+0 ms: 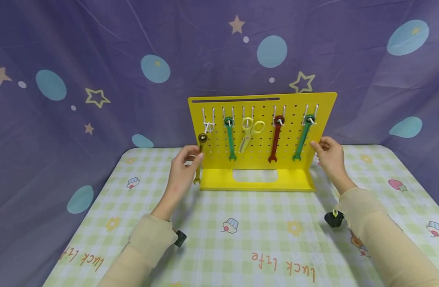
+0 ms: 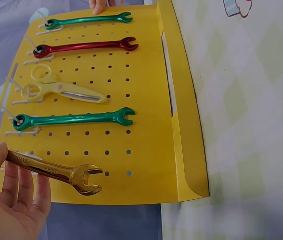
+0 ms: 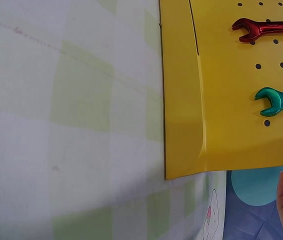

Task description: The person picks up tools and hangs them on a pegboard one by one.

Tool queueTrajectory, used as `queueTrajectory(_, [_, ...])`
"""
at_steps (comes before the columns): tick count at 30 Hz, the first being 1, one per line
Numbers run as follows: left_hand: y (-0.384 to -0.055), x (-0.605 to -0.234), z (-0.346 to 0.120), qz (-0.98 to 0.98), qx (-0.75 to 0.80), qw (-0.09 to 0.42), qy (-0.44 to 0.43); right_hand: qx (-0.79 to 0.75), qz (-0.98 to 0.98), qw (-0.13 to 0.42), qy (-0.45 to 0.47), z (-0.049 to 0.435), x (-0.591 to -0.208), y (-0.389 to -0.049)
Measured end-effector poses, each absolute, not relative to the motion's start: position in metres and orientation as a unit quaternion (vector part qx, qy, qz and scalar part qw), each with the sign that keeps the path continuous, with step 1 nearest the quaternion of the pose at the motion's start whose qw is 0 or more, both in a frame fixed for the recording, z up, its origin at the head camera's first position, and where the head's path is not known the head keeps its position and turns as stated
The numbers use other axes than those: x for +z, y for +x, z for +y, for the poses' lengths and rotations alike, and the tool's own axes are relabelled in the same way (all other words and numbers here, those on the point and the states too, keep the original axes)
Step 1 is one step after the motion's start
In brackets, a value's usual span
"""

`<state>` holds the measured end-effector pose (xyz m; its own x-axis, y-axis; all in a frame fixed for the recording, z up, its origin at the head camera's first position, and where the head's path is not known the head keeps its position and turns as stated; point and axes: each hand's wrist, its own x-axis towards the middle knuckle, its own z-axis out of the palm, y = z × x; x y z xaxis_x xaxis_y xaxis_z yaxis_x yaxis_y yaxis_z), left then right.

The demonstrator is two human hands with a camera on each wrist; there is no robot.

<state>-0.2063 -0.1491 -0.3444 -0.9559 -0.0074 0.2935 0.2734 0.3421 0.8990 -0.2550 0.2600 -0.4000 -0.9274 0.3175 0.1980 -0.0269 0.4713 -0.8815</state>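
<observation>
In the head view my left hand point(image 1: 181, 169) pinches a gold combination wrench point(image 2: 56, 170) between thumb and fingers, at the left side of a yellow pegboard point(image 1: 219, 159). The wrench's ring end is up, close below a white hook point(image 1: 208, 126); whether they touch I cannot tell. Its open jaw points down. At the opposite side my right hand point(image 1: 330, 157) holds the board's edge, thumb on the front face; its other fingers are partly hidden. On the other hooks hang a green wrench point(image 1: 230, 139), yellow scissors point(image 1: 247, 135), a red wrench point(image 1: 275, 139) and another green wrench point(image 1: 303, 139).
The pegboard stands upright on its folded base point(image 1: 291, 185), on a table with a checked green-and-white cloth point(image 1: 262, 223). Behind it hangs a purple curtain point(image 1: 212, 48) with stars and ovals. Dark wrist-worn devices point(image 1: 334, 219) show beside both sleeves.
</observation>
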Motion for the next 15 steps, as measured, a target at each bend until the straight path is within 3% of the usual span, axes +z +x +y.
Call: queueTrajectory(15, [-0.233, -0.347, -0.137, -0.788, -0.599, 0.121, -0.067, 0.504, -0.842, 0.173, -0.081, 0.259, -0.400, -0.254])
